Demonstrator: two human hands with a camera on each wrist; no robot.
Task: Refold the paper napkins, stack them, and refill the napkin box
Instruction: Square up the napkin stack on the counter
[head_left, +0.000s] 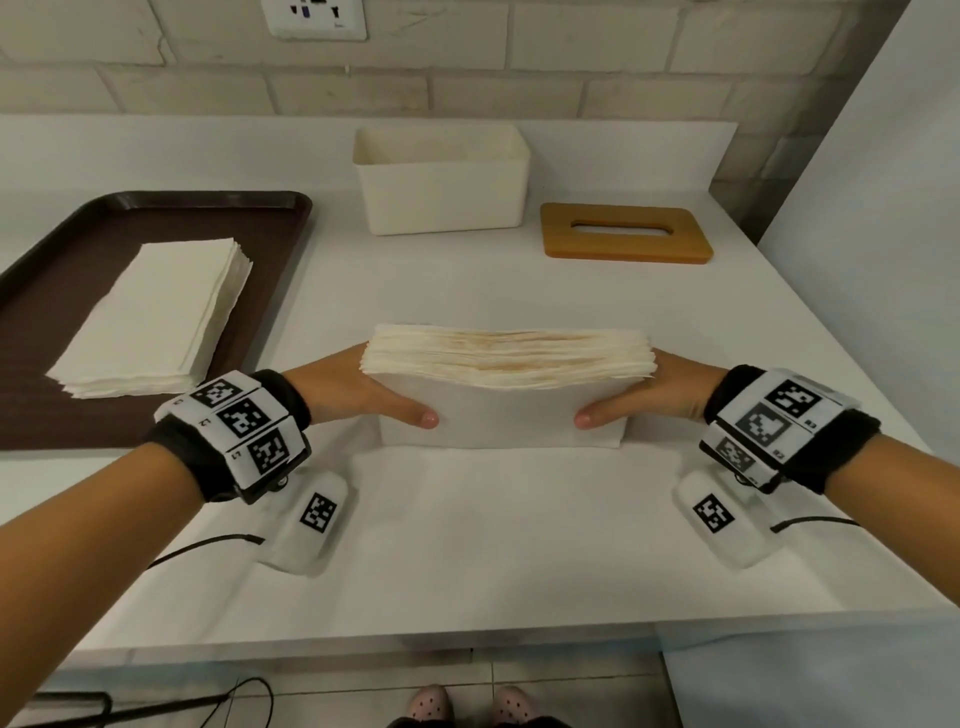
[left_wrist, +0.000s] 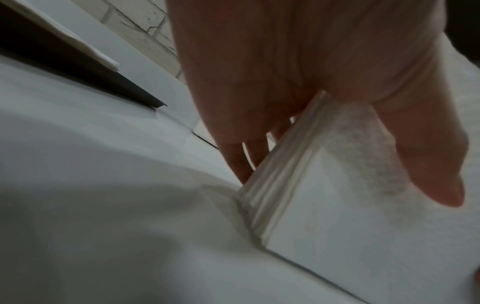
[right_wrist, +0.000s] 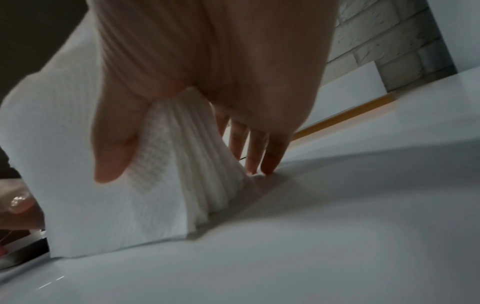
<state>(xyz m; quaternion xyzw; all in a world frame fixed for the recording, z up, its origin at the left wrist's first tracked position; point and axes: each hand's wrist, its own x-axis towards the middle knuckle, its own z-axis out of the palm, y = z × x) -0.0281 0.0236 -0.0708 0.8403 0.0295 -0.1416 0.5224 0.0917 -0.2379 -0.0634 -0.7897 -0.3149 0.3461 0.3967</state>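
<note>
Left hand (head_left: 347, 392): clamped on the left end of the napkin stack (head_left: 506, 385), thumb in front, fingers behind.
Right hand (head_left: 660, 395): clamped likewise on the right end.
Napkin stack: held on edge on the tabletop (head_left: 493, 545), near its front edge.
Napkin box (head_left: 441, 195): open, at the rear edge.
Second stack (head_left: 156, 317): laid flat on the brown tray (head_left: 47, 410), left side.

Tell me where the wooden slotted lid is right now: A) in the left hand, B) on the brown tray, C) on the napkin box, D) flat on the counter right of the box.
D: the wooden slotted lid lies flat on the counter, right of the open napkin box.
</note>
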